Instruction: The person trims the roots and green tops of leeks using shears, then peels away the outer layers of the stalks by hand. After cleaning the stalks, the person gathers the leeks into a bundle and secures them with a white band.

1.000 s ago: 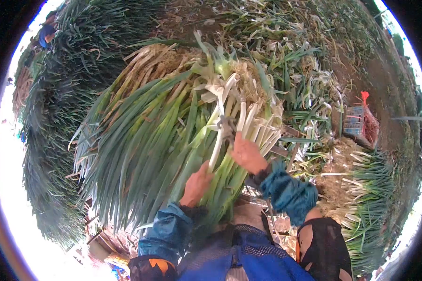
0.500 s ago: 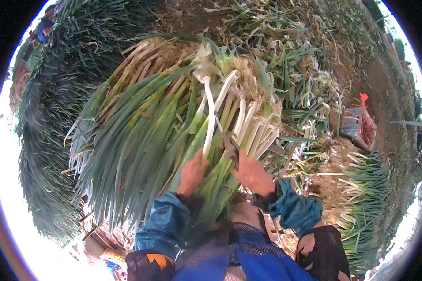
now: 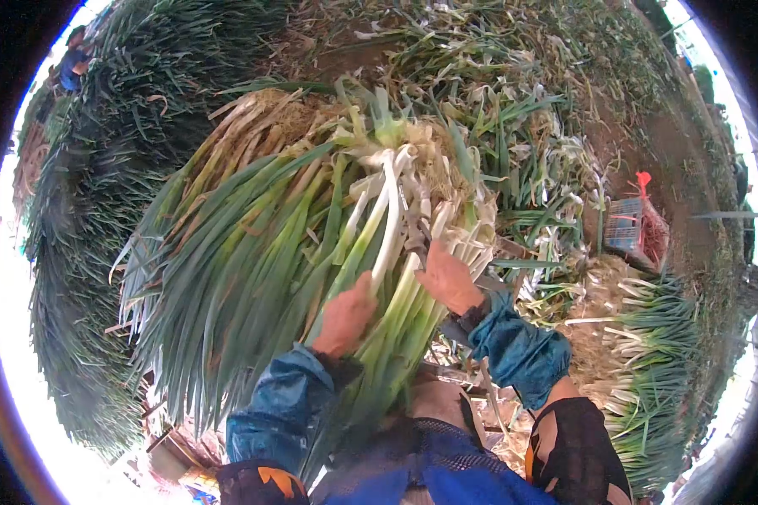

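Observation:
A large bundle of green onions lies across my lap, white shanks pointing away to the right and green leaves fanning left. My left hand is closed around one long stalk that stands up from the bundle. My right hand rests on the white ends beside it, gripping a small dark metal tool whose tip touches the shanks. What kind of tool it is I cannot tell. Blue sleeves cover both forearms.
A second heap of green onions lies at the right. A red and blue mesh basket sits on bare soil beyond it. Trimmed leaves litter the ground ahead. Dense onion piles fill the left, with a person in blue far back.
My right hand dropped toward me with the tool, then moved back up onto the white ends. My left hand kept its grip and shifted the stalk slightly.

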`<state>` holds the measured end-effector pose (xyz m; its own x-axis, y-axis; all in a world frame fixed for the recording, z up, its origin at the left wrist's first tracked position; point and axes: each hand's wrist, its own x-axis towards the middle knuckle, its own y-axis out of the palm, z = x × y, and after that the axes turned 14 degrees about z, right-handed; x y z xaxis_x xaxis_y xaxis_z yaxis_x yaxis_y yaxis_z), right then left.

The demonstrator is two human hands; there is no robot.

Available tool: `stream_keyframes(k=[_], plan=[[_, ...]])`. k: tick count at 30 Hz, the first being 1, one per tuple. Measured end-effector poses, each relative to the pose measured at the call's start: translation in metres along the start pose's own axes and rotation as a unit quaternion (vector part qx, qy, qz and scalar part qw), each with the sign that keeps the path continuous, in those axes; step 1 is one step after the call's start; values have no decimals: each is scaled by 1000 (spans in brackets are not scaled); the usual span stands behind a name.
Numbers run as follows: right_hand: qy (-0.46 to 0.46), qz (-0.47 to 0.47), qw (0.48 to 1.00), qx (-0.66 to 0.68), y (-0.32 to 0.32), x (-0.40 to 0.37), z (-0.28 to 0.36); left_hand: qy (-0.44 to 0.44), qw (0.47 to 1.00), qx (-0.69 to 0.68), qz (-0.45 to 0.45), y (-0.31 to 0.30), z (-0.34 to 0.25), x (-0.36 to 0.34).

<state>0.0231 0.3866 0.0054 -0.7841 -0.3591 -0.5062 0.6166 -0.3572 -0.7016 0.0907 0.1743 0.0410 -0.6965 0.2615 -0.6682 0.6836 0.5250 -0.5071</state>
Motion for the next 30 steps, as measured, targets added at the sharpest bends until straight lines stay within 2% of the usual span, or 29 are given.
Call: stream_keyframes(k=[2, 3, 6, 10, 13, 15, 18, 19, 21, 23, 24, 25, 26, 29, 30], plan=[[40, 26, 999, 9, -2, 8, -2, 39, 986, 144, -78, -2, 6, 23], [46, 38, 998, 13, -7, 11, 1, 82, 956, 233, -156, 7, 22, 41], [48, 62, 997, 10, -19, 18, 9, 10, 972, 21, -233, 25, 29, 69], [22, 44, 999, -11, -2, 30, 1, -10, 978, 108, -177, 25, 33, 89], [14, 14, 1000, -7, -7, 32, -15, -26, 953, 218, -209, 39, 31, 97], [38, 22, 998, 38, -16, 26, -16, -5, 957, 206, -204, 55, 19, 86], [-37, 45, 998, 19, -20, -20, 16, 0, 953, 234, -191, 85, -2, 68], [-22, 72, 997, 28, -10, -26, 15, 15, 960, 227, -164, 93, -2, 67], [1, 123, 992, 41, 2, -28, -1, 34, 961, 197, -194, 101, -1, 68], [31, 69, 997, -8, -1, -20, -27, 51, 965, 154, -206, 96, -2, 63], [43, 41, 998, -32, -8, -16, -21, 54, 974, 125, -183, 87, 0, 61], [6, 35, 999, -18, -8, -20, -14, 57, 981, 95, -158, 80, 2, 56], [11, 65, 998, -5, -4, -21, -2, 62, 987, 63, -132, 72, 2, 53], [12, 130, 991, 28, -2, -20, 58, 101, 986, 13, -133, 28, 35, 32], [3, 136, 990, 37, -1, -20, 72, 47, 983, 20, -175, 3, 45, 27]])
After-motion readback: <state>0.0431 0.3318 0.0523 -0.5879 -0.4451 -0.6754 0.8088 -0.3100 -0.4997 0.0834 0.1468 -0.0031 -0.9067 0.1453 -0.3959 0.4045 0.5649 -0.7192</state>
